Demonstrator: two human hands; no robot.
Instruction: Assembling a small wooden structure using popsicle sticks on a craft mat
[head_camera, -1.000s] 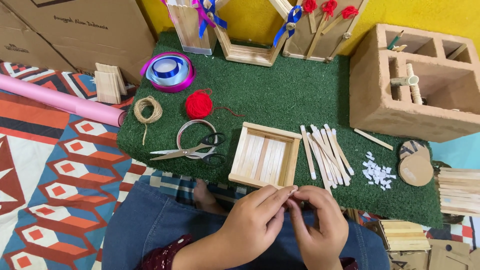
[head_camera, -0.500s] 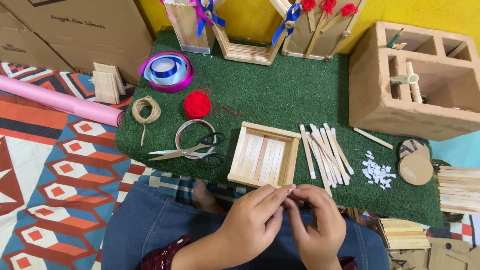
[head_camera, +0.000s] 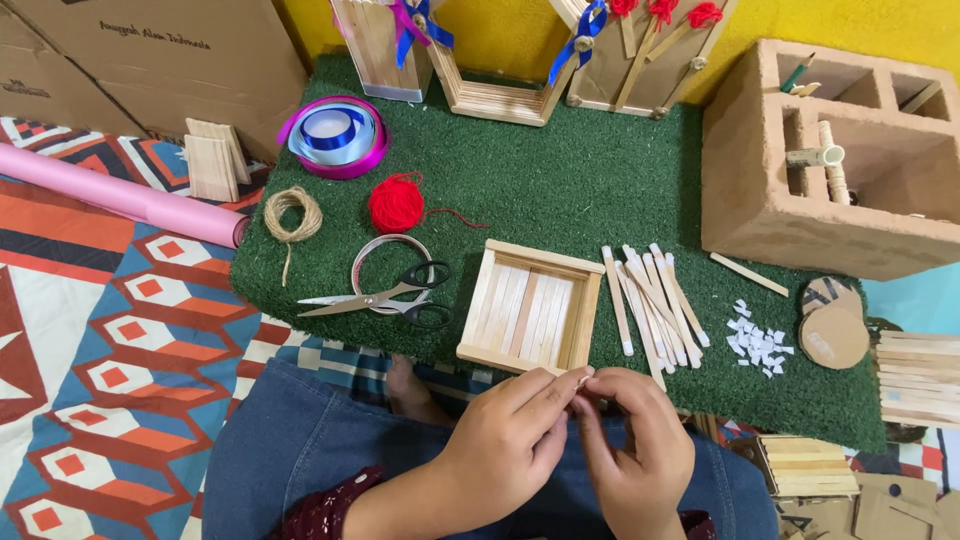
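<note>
Far left: long pink paper roll (head_camera: 120, 195) lying on a patterned orange-and-blue mat (head_camera: 90, 370), brown cardboard box (head_camera: 170, 50) behind it. A small stack of flat wooden sticks (head_camera: 212, 160) stands at the edge of the green artificial-grass mat (head_camera: 560, 190).

On the grass, left part: coil of beige twine (head_camera: 291, 213), spools of purple and blue ribbon (head_camera: 335, 135), ball of red yarn (head_camera: 396, 203). Black-handled scissors (head_camera: 385, 297) lie partly open, just beside the near edge.

Centre: shallow square tray built of pale wooden sticks (head_camera: 530, 310), flat on the grass. Directly below it, over the lap in blue denim, both hands meet. Left hand (head_camera: 510, 445) has its fingers pinched closed on a small thin pale stick piece (head_camera: 583, 379); the piece pokes out at the fingertips, just near the tray's front corner. Right hand (head_camera: 635, 445) touches the same piece, fingers curled closed against the left fingertips.

Right of the tray: loose pile of pale wooden craft sticks (head_camera: 655, 305), then a scatter of small white paper scraps (head_camera: 758, 340), two round cardboard discs (head_camera: 832, 325). Behind, a tan hollow concrete block (head_camera: 830, 170) holding small tools.
</note>
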